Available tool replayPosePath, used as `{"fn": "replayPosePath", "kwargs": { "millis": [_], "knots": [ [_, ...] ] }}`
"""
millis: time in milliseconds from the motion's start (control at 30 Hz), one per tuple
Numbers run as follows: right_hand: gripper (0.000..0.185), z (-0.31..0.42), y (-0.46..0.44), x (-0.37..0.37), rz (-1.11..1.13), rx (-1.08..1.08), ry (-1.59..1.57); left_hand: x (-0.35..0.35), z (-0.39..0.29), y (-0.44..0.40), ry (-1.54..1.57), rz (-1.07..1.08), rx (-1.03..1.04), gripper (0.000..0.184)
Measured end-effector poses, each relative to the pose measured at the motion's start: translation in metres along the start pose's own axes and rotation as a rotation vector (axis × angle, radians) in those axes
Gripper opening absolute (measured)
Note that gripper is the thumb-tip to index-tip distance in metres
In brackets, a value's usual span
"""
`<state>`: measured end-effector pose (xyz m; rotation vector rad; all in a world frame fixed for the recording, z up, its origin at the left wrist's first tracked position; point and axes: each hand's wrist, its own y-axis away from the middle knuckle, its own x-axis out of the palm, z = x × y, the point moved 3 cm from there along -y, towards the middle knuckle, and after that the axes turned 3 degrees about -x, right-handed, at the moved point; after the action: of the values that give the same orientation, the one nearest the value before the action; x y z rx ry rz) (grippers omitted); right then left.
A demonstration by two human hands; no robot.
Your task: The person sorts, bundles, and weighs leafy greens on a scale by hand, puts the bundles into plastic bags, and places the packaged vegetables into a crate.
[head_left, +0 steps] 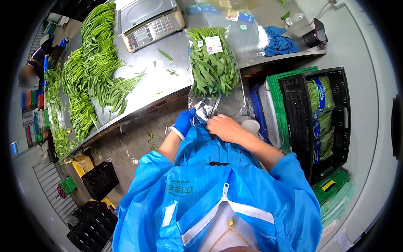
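Note:
A clear plastic bag (215, 67) of long-leaved greens lies over the table's front edge, a white label on its upper part. Its loose end hangs gathered toward my body. My left hand (184, 122), in a blue glove with a white cuff, is closed on the left side of that gathered plastic. My right hand (227, 128), bare, has its fingers curled round the right side of the same plastic. The fingertips of both hands are partly hidden by folds.
Loose greens (98, 63) are heaped on the metal table (147, 69), left of a weighing scale (153, 27). At the right stand a blue cloth (280, 41), a black crate (342, 122) of bagged greens and a green crate (279, 111). Another person (37, 63) is at far left.

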<state>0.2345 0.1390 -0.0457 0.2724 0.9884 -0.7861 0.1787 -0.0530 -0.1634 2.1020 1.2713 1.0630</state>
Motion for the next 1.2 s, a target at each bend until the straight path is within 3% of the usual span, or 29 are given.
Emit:
{"fn": "replayPosePath", "kwargs": {
  "millis": [33,67,100,167,233,267,300,333,400,433,567,633,733,767,800,867,900,967,1033,1100,1167,1200],
  "knots": [
    [0.01,-0.003,0.028,0.003,-0.014,0.097,0.018,-0.008,0.0,-0.004,0.013,-0.032,0.02,0.028],
    [0.01,-0.01,0.062,0.014,-0.028,0.195,0.04,-0.009,0.0,0.0,0.085,0.086,-0.003,0.035],
    [0.011,-0.025,0.112,0.044,0.067,0.325,0.132,-0.009,-0.003,0.006,0.038,0.086,0.002,0.036],
    [0.022,-0.052,0.269,0.151,0.424,0.656,0.025,-0.007,-0.011,0.016,-0.06,0.09,0.01,0.039],
    [0.028,-0.031,0.313,0.154,1.224,0.811,-0.242,-0.026,-0.008,0.005,-0.169,0.06,0.059,0.04],
    [0.033,-0.021,0.308,0.142,1.331,0.829,-0.287,-0.035,-0.009,0.004,-0.164,0.005,0.084,0.04],
    [0.038,-0.021,0.291,0.128,1.249,0.831,-0.255,-0.048,-0.004,0.005,-0.157,-0.051,0.098,0.041],
    [0.036,-0.034,0.257,0.103,0.826,0.818,-0.063,-0.076,0.005,-0.006,-0.517,-0.23,0.293,0.04],
    [0.036,-0.051,0.189,0.046,0.045,0.761,0.259,-0.049,-0.041,0.016,-1.143,-0.512,0.666,0.042],
    [0.038,-0.054,0.146,0.012,-0.152,0.766,0.363,-0.031,-0.06,0.028,-1.453,-0.657,0.857,0.044],
    [0.037,-0.09,0.069,-0.002,-0.255,0.408,0.6,0.002,-0.075,0.022,-1.819,-0.322,0.996,0.05],
    [0.031,-0.106,0.057,-0.001,-0.251,0.303,0.48,-0.001,-0.076,0.012,-1.932,-0.084,1.056,0.05],
    [0.015,-0.125,0.051,-0.015,-0.267,0.218,0.25,-0.013,-0.1,0.007,-1.589,0.102,1.016,0.043],
    [0.014,-0.13,0.051,-0.021,-0.259,0.393,0.038,-0.015,-0.11,0.008,-1.493,0.164,0.98,0.04],
    [0.013,-0.134,0.051,-0.029,-0.248,0.564,-0.177,-0.021,-0.117,0.007,-1.115,0.138,0.686,0.029],
    [0.021,-0.141,0.045,-0.055,-0.11,0.86,-0.443,-0.026,-0.14,-0.005,-0.818,0.168,0.398,0.03],
    [0.023,-0.15,0.039,-0.051,-0.423,0.623,-0.546,-0.028,-0.15,-0.014,-0.669,0.18,0.258,0.032],
    [0.027,-0.174,0.038,-0.034,-0.492,0.807,-0.827,-0.032,-0.158,-0.036,-0.593,0.165,0.156,0.042],
    [0.028,-0.192,0.037,-0.013,-0.465,0.936,-0.951,-0.053,-0.142,-0.071,-0.523,0.083,-0.067,0.045],
    [0.027,-0.197,0.034,0.001,-0.498,1.013,-0.967,-0.059,-0.127,-0.087,-0.416,0.02,-0.144,0.047],
    [0.023,-0.186,0.038,-0.009,-0.693,1.071,-0.866,-0.061,-0.123,-0.091,-0.412,-0.026,-0.12,0.047],
    [0.02,-0.178,0.037,-0.02,-0.905,1.079,-0.704,-0.061,-0.122,-0.089,-0.416,-0.057,-0.105,0.047]
  ]
}}
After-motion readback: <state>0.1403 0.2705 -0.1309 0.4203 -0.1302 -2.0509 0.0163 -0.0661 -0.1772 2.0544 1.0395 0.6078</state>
